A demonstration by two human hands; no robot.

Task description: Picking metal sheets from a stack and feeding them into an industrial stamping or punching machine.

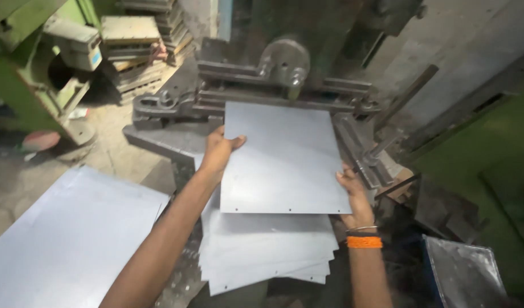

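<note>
A flat grey metal sheet [284, 159] with small punched holes along its near edge lies level in front of a heavy press machine [284, 74], its far edge at the die. My left hand [219, 151] grips the sheet's left edge, thumb on top. At the near right corner my right hand [353, 194] holds the sheet; an orange band and a thin bangle are on that wrist. Under the sheet lies a fanned stack of similar punched sheets [262, 256].
A pile of large plain sheets [68, 239] lies at the lower left. A green machine frame [28, 74] and stacked plates [142, 45] stand at the back left. A dark metal bin [467, 274] sits at the lower right, with levers [387, 142] on the press's right side.
</note>
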